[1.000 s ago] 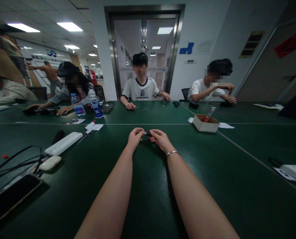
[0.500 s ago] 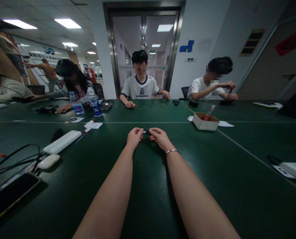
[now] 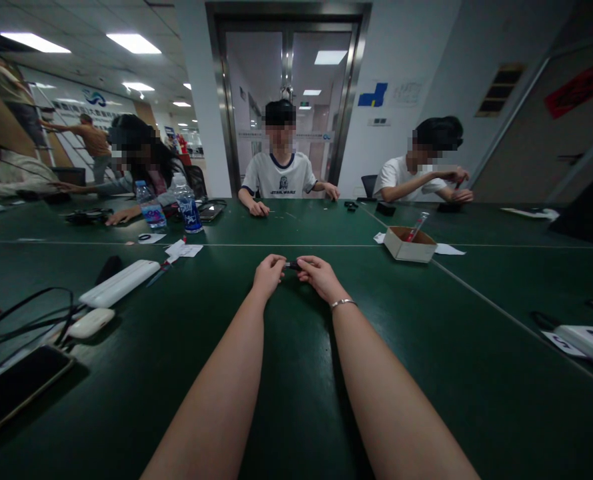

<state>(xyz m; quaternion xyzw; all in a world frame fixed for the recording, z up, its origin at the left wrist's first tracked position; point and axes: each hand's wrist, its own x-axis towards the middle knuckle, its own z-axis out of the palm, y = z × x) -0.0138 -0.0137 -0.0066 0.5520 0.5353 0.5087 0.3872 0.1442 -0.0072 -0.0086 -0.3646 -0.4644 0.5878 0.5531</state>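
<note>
Both my arms reach forward over a dark green table [image 3: 296, 400]. My left hand [image 3: 268, 275] and my right hand [image 3: 318, 275] meet at the middle, fingers pinched on the two ends of a small dark object [image 3: 292, 265] held just above the tabletop. A thin silver bracelet [image 3: 343, 303] circles my right wrist. Most of the small object is hidden by my fingertips.
A white case [image 3: 120, 283], a white oval device [image 3: 91, 323], black cables [image 3: 24, 320] and a phone [image 3: 16, 390] lie at left. An open cardboard box [image 3: 409, 245] stands at right. Two water bottles [image 3: 189, 212] and several seated people are across the table.
My hands have stayed pinched on the small object and drifted very slightly. The view has shifted a little; people across the table moved their arms.
</note>
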